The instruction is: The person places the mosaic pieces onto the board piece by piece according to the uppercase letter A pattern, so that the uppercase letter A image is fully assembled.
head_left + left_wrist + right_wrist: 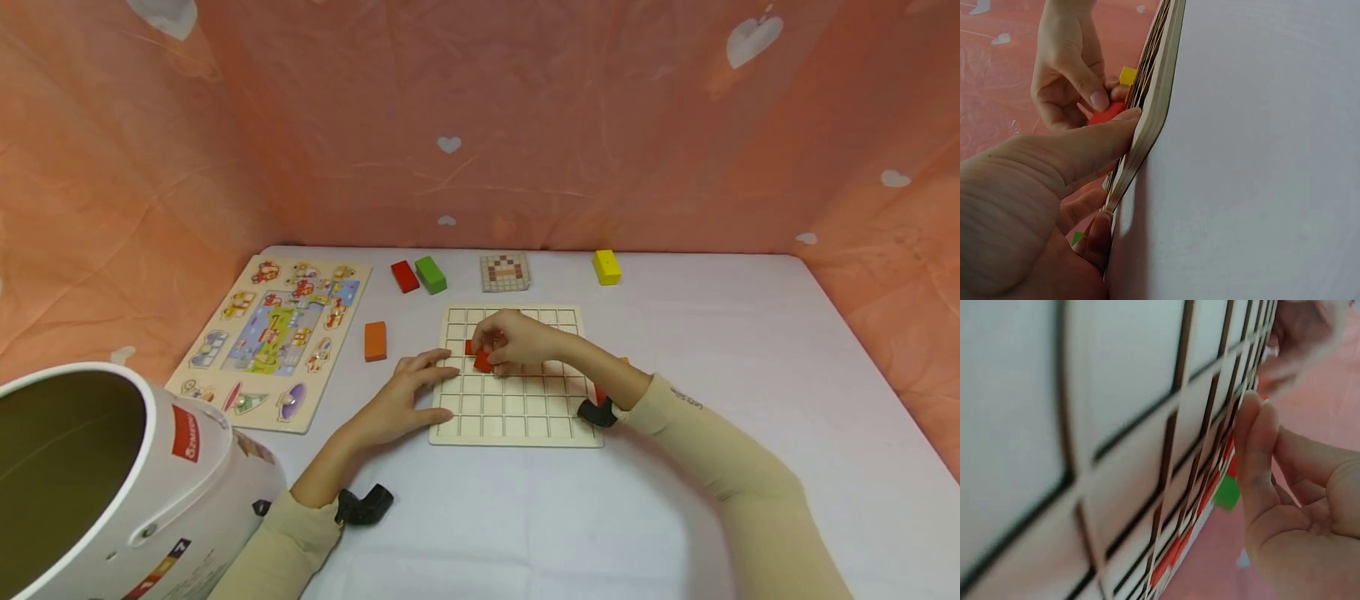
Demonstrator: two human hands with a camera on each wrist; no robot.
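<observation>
A wooden grid board [517, 427] lies on the table in front of me. My right hand [521, 337] is over its upper left part, thumb and fingertips pinching a small red block [482, 362]. Another red block [468, 347] shows just beyond the fingers, in the grid. In the left wrist view the pinched red block [1107, 115] peeks out below the right thumb. My left hand [405, 393] rests at the board's left edge, fingers spread, with fingertips on the rim. The right wrist view has more red blocks [1175, 550] along the grid's far side.
Behind the board stand a red block [405, 277], a green block [431, 275], a pattern card [506, 273] and a yellow block [607, 267]. An orange block [375, 342] lies to the left, near a vehicle puzzle board [300, 408]. A white bucket [217, 475] occupies the front left.
</observation>
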